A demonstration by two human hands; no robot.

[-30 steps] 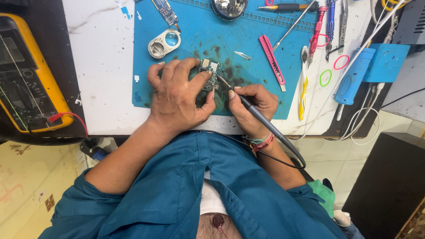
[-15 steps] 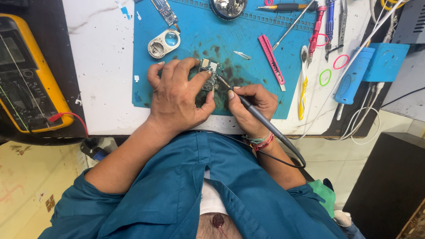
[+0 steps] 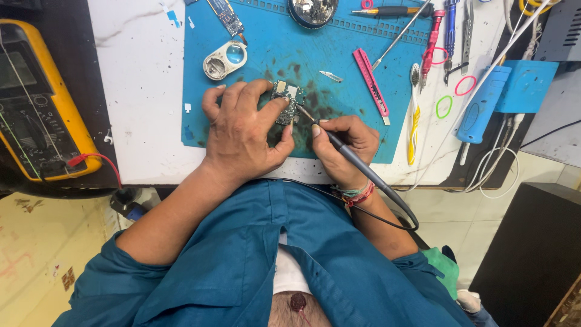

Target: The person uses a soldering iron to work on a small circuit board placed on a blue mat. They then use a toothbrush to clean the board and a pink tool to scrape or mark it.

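nearest the camera is the person's teal shirt (image 3: 254,260), both forearms reaching up to the edge of the white bench (image 3: 139,103). the right hand (image 3: 342,148) is clenched around a slim dark soldering iron (image 3: 357,166), held like a pen, its cable trailing back past a wrist wrapped in coloured threads; the tip meets the edge of a small circuit board (image 3: 285,100). the left hand (image 3: 245,133) grasps that board, thumb and fingers pinching its sides, holding it just above the stained blue work mat (image 3: 339,54), near the mat's middle. further out on the mat lie a small metal blade (image 3: 330,75), a pink flat tool (image 3: 370,82) and a round loupe (image 3: 225,60). off to the left sits a yellow multimeter (image 3: 39,115) with a red lead. right of the mat are a yellow-handled brush (image 3: 414,118), green and pink rings and a blue handled tool (image 3: 478,109). at the far edge lie screwdrivers (image 3: 445,30), tweezers and a shiny metal dish (image 3: 313,11).
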